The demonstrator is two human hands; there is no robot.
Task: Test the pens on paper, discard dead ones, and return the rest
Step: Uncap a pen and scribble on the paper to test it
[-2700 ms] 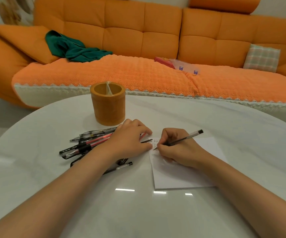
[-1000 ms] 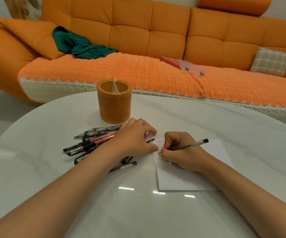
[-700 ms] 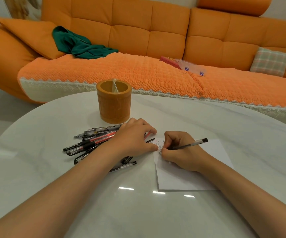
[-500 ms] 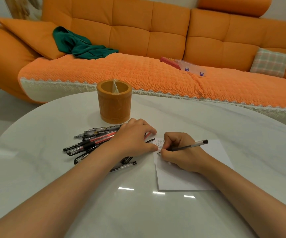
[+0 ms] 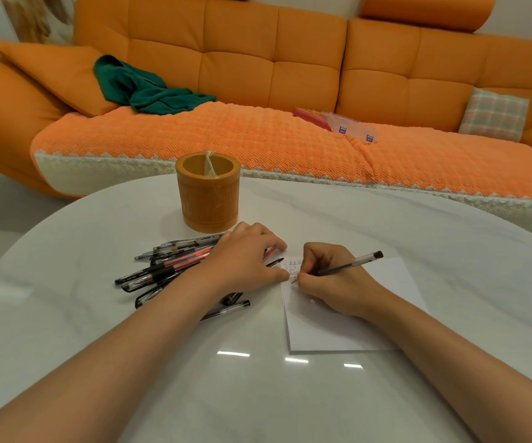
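The pen (image 5: 349,267) being tried is a slim stick with a dark, see-through barrel and a black end cap. Its tip is down on the far left corner of the white paper (image 5: 328,334), where small rows of red and dark marks are crowded together, and its capped end slants up toward 2 o'clock. The paper lies flat on the glossy white desk (image 5: 258,398), a little to the 3 o'clock side of the desk's middle. The right hand (image 5: 332,284) rests its heel on the sheet, with the fingers curled tightly and the thumb and fingertips pinching the pen low on the barrel. At 9 o'clock from the paper the loose pens (image 5: 159,271) lie in a jumbled fan, black ones and red ones with clear barrels, most of them pointing toward 8 o'clock. The left hand (image 5: 242,263) lies palm down across the near end of that heap, its fingers loosely bent and gripping nothing, and its thumb tip touches the paper's left edge. At 11 o'clock from the paper stands the round orange holder (image 5: 207,199), upright, with a bit of clear wrap poking out of its mouth. Beyond the desk at 12 o'clock runs an orange sofa (image 5: 290,75), with a green cloth (image 5: 143,87) bunched at its left end and a checked cushion (image 5: 493,115) at its right.
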